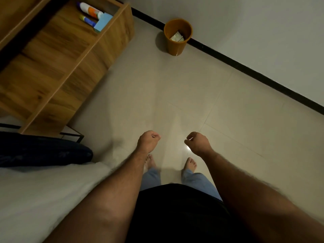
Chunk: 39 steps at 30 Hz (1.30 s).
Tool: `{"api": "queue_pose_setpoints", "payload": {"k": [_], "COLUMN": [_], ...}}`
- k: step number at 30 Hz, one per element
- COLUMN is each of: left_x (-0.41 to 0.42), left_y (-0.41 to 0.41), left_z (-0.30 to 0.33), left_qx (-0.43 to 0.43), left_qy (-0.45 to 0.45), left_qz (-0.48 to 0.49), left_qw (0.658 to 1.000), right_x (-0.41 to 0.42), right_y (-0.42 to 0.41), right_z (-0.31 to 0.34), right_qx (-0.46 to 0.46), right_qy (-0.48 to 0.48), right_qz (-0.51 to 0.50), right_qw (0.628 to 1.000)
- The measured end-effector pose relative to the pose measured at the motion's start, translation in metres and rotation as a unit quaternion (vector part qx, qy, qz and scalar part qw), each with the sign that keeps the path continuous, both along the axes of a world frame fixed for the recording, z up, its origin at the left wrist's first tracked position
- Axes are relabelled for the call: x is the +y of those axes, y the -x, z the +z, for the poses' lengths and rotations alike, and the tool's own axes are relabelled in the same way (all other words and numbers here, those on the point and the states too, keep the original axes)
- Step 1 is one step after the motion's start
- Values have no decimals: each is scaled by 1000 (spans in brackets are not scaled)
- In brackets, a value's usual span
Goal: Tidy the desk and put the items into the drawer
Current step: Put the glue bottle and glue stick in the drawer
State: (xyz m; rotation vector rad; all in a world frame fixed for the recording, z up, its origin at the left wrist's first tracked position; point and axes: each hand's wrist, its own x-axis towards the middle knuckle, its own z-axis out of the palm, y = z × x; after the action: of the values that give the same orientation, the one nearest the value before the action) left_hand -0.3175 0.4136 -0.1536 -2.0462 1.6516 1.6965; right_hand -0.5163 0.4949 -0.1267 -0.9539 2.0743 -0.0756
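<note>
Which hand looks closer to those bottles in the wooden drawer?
Probably the left hand. The drawer with the bottles lies up on the left side, while the right hand hangs farther from it. Both hands are loosely curled and hold nothing.

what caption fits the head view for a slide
Both hands, left and right, empty over the floor; wooden drawer holds bottles.

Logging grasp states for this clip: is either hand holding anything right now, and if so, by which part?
Nothing is held. The left hand and right hand hang over the floor with fingers loosely curled, both empty.
</note>
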Motion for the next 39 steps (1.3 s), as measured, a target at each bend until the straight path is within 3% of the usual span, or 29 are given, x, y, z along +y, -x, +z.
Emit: {"api": "queue_pose_setpoints", "payload": {"k": [4, 10, 17, 29, 39], "left_x": [17, 33, 57, 34, 5], "left_y": [25, 78, 100, 93, 79], "left_z": [-6, -24, -83, -285, -464], "left_qx": [-62, -77, -113, -152, -190], "left_qy": [21, 24, -24, -65, -76], "left_qz": [-6, -15, -29, -92, -70], "left_qw": [998, 997, 993, 982, 976], "right_x": [18, 30, 44, 12, -9], "right_y": [32, 86, 112, 113, 79], "right_z": [-11, -36, -111, -333, -491], "right_qx": [-6, -13, -36, -51, -62], "right_qy": [-16, -16, -89, -128, -95], "right_qz": [18, 24, 33, 76, 111], "right_qw": [1000, 999, 995, 988, 987]}}
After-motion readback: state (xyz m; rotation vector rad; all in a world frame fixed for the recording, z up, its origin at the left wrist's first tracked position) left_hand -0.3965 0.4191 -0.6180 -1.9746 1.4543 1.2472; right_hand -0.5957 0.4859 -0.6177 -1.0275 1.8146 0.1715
